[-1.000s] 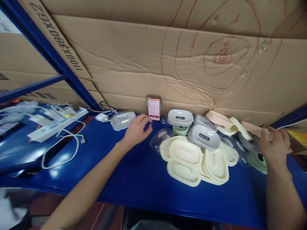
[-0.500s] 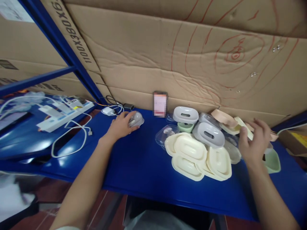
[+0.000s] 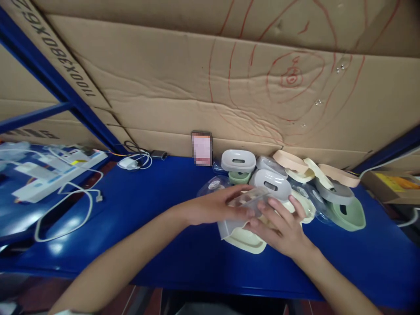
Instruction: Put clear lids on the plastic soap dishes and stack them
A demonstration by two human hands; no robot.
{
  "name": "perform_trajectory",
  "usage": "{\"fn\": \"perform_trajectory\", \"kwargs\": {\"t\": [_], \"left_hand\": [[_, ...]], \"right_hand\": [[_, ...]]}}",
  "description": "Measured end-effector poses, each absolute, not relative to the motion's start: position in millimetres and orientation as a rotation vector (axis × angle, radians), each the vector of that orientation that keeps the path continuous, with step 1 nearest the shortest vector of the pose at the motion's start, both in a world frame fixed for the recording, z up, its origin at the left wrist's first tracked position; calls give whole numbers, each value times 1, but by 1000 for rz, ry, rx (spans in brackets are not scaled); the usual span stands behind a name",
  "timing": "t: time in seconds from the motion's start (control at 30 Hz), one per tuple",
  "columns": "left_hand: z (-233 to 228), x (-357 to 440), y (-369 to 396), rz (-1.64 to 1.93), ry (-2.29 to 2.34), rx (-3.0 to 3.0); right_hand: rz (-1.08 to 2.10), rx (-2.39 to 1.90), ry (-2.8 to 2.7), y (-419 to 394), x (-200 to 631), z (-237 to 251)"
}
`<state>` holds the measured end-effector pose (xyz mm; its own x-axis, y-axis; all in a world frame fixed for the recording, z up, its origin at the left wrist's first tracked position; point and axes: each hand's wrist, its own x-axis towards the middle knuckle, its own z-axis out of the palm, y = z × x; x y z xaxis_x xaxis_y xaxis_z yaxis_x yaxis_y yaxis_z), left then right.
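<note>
Over the pile of soap-dish-like parts, my left hand grips a clear plastic cover, thumb and fingers around it. My right hand meets it from the other side, with curved fingertips on the cover. Beneath both hands lie several cream oval trays, partly hidden. Just behind them a light grey slotted tray leans on the pile. Farther back, a whitish slotted tray sits above a small green one.
To the right are peach trays, a green tray and clear covers. A phone, its screen blurred, leans on the cardboard wall. A power strip and white cables lie at left; an open carton stands far right.
My left hand has brought the clear cover from the left of the table rightward over the pile. My right hand has come left from the peach trays to the cover. The view has shifted right.
</note>
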<state>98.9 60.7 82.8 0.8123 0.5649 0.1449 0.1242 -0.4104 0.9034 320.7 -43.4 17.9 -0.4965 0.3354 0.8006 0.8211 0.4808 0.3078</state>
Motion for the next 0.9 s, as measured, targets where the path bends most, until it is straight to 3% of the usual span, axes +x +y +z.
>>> {"fn": "perform_trajectory", "kwargs": {"t": [0.17, 0.37, 0.5, 0.6, 0.77, 0.9], "left_hand": [[84, 126, 84, 351, 524, 1763], [87, 156, 138, 830, 753, 2465], [83, 173, 177, 398, 841, 2799], [74, 179, 186, 327, 775, 2856], [67, 172, 177, 474, 819, 2822], [70, 148, 138, 789, 759, 2541]], "right_hand": [[-797, -1145, -1902, -33, 355, 28], [-617, -1033, -1954, -27, 383, 27], [-559, -1041, -1992, -25, 387, 26], [-563, -1072, -2009, -24, 384, 23], [-536, -1096, -2007, -23, 382, 17], [-565, -1126, -1960, -24, 380, 15]]}}
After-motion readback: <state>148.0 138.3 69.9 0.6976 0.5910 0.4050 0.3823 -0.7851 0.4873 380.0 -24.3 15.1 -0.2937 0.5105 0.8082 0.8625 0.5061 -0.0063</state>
